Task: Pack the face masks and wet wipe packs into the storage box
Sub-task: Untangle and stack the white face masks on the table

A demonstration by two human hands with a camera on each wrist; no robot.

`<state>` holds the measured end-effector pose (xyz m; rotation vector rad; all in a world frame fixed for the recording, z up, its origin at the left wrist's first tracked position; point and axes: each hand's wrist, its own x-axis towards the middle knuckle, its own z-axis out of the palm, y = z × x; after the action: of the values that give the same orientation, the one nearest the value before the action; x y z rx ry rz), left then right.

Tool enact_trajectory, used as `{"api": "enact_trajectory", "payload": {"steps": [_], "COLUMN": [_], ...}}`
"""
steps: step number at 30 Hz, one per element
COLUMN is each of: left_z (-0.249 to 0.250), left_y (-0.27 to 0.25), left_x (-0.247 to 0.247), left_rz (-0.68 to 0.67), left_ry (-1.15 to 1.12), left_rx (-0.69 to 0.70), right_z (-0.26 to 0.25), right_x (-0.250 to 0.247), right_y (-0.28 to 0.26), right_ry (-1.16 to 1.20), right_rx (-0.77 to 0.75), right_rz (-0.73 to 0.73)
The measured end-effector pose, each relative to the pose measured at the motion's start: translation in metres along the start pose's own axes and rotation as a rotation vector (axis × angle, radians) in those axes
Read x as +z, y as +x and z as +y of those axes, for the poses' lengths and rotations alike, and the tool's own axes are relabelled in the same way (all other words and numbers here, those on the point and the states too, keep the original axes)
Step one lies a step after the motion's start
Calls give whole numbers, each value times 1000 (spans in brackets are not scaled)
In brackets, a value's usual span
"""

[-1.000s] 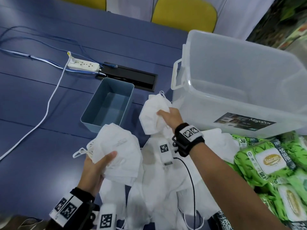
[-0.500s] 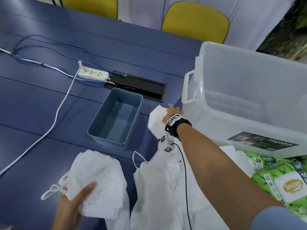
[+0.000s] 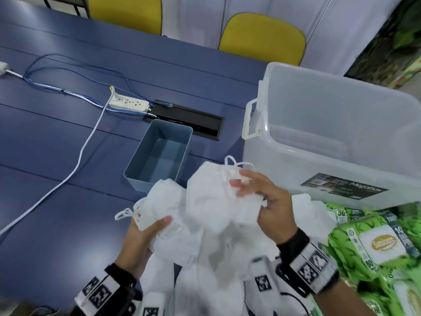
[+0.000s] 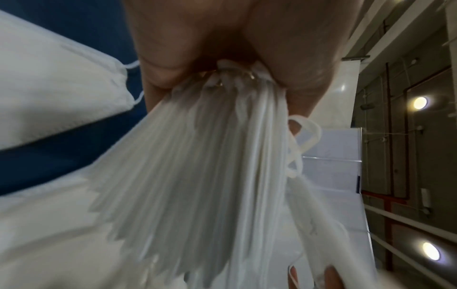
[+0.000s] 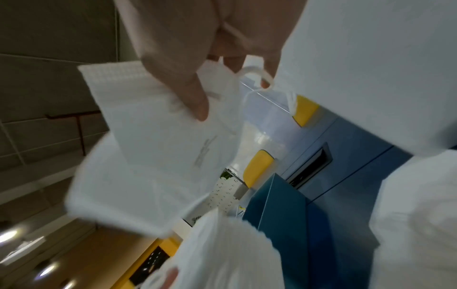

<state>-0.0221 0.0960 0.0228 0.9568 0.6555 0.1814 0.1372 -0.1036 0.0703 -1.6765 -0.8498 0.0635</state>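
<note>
Two hands now meet: right hand [image 3: 264,201] brought its white fabric masks [image 3: 218,201] back beside left hand's [image 3: 141,238] gripped bundle [image 3: 166,201].

Both forearms reach forward, wrists banded. The left hand [image 3: 141,238] curls thumb-up in a grip; the right hand [image 3: 266,201], close beside it, pinches with its fingertips [image 5: 197,105].

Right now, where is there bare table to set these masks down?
Bare blue table lies left of the small blue bin, beyond the white cable. Crowded: loose masks below both hands, green wipe packs beside the clear storage box.
</note>
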Motion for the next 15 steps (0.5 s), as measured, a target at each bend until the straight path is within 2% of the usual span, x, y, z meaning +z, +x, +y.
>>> {"api": "enact_trajectory", "payload": {"steps": [3,7,12,15], "left_z": [7,9,7,4], "left_y": [-2,-7,-9,-11], "left_x": [15,37,55,60], "left_rz": [-118,-173,-130,-65], "left_ry": [58,79,135,132], "left_rx": [-23,-35,-11,43], "right_z": [-5,1,-13,-31], "right_x": [-15,-28,-46,-64], "right_y": [-27,-48,-52,-52], "right_ry": [2,-49,-150,-174], "right_rx": [-20,-22,-46,20], "right_rz": [4,35,123,243]}}
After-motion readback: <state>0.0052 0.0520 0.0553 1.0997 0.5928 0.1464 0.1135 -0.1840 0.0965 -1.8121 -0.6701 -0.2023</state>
